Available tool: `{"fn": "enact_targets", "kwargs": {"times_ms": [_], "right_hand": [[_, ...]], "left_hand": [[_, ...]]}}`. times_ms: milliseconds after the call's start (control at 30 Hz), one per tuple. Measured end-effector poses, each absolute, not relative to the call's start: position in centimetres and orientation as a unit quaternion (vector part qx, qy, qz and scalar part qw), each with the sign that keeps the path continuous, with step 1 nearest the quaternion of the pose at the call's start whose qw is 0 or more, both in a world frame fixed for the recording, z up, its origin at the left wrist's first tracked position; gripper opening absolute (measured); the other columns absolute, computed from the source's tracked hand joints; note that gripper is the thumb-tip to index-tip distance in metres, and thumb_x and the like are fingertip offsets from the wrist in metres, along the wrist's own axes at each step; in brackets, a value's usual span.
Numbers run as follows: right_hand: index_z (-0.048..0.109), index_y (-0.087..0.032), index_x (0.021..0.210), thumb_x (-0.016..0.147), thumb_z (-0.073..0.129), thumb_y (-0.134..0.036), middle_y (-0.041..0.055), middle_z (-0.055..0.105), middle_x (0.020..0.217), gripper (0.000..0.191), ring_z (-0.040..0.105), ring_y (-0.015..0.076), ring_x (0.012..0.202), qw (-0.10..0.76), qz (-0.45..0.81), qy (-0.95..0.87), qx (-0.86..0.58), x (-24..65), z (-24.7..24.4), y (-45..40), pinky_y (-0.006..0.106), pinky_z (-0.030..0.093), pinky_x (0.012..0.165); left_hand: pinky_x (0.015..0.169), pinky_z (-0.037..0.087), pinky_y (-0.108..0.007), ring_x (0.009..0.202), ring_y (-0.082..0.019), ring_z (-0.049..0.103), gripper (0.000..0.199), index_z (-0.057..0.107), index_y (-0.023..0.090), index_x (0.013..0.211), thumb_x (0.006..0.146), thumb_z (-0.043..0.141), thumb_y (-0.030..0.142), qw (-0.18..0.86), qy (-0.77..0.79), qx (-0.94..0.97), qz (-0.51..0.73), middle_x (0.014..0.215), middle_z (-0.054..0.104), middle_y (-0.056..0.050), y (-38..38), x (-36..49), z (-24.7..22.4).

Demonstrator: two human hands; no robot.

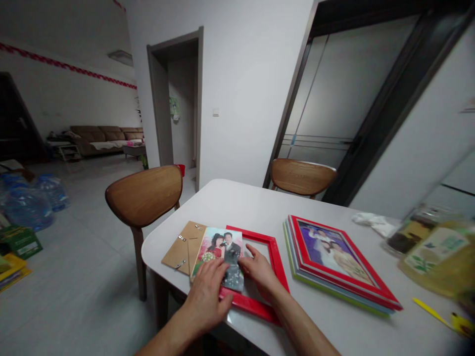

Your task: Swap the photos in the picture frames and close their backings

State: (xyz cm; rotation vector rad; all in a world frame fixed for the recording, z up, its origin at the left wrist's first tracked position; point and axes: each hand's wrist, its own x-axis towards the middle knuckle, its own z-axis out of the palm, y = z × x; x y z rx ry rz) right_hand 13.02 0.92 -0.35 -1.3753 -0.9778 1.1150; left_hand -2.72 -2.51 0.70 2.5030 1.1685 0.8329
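A couple's photo (233, 252) lies over a brown backing board (178, 254) and the left side of a red picture frame (276, 257). My left hand (208, 284) rests on the photo's lower part with its fingers stretched out, thumb near the frame's lower bar. At the photo's right edge, my right hand (261, 272) pinches the border, one finger sticking up apart. Metal clips show on the backing board. Beneath the photo, part of the frame and board is hidden.
To the right, a framed picture (330, 247) tops a stack of frames. Beyond it are a white cloth (373, 222), a jar (408, 230), a bottle of yellow liquid (436, 257) and a yellow tool (432, 312). Wooden chairs (146, 195) stand by the white table (237, 200).
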Motion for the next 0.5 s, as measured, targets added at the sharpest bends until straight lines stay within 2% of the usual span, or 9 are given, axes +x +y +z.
{"fn": "enact_targets", "kwargs": {"times_ms": [133,267,333,400,500], "right_hand": [[0.026,-0.011,0.126,0.058,0.058,-0.020,-0.0067,0.054,0.051,0.076,0.045,0.0076,0.043,0.585,0.494,-0.395,-0.508,11.8,1.7,0.5,0.018,0.033,0.043],[0.021,-0.014,0.129,0.064,0.057,-0.028,-0.0023,0.059,0.064,0.075,0.050,0.0089,0.050,0.626,0.465,-0.414,-0.469,10.7,4.8,-0.7,0.020,0.039,0.046],[0.022,-0.016,0.128,0.068,0.053,-0.035,0.0039,0.062,0.081,0.070,0.055,0.0126,0.064,0.636,0.452,-0.423,-0.461,10.7,5.2,-1.1,0.025,0.044,0.055],[0.031,-0.017,0.125,0.068,0.051,-0.038,0.0090,0.058,0.100,0.064,0.056,0.0165,0.081,0.628,0.426,-0.415,-0.502,11.2,4.4,-1.2,0.028,0.046,0.063],[0.035,-0.014,0.122,0.070,0.048,-0.039,0.0131,0.053,0.110,0.059,0.055,0.0188,0.089,0.579,0.438,-0.357,-0.588,12.1,2.1,-1.4,0.029,0.046,0.068]], "left_hand": [[0.097,0.027,-0.048,0.117,-0.027,0.033,0.058,0.042,0.013,0.118,0.061,0.046,0.010,0.113,0.400,0.859,0.301,0.126,0.040,-0.014,-2.1,-1.7,0.1],[0.098,0.029,-0.042,0.116,-0.022,0.037,0.055,0.045,0.012,0.116,0.063,0.036,0.002,0.142,0.362,0.818,0.423,0.123,0.045,-0.012,-0.9,-1.5,1.1],[0.096,0.033,-0.037,0.110,-0.020,0.044,0.044,0.048,0.014,0.114,0.072,0.036,0.006,0.210,0.370,0.756,0.497,0.117,0.052,-0.010,-0.6,-1.5,2.2],[0.089,0.040,-0.034,0.101,-0.020,0.053,0.032,0.052,0.014,0.107,0.078,0.038,0.016,0.303,0.397,0.664,0.556,0.107,0.059,-0.008,-0.7,-1.2,3.2],[0.078,0.046,-0.032,0.089,-0.022,0.059,0.030,0.056,0.010,0.098,0.079,0.044,0.030,0.451,0.396,0.521,0.607,0.093,0.065,-0.009,-1.3,-0.1,3.5]]}}
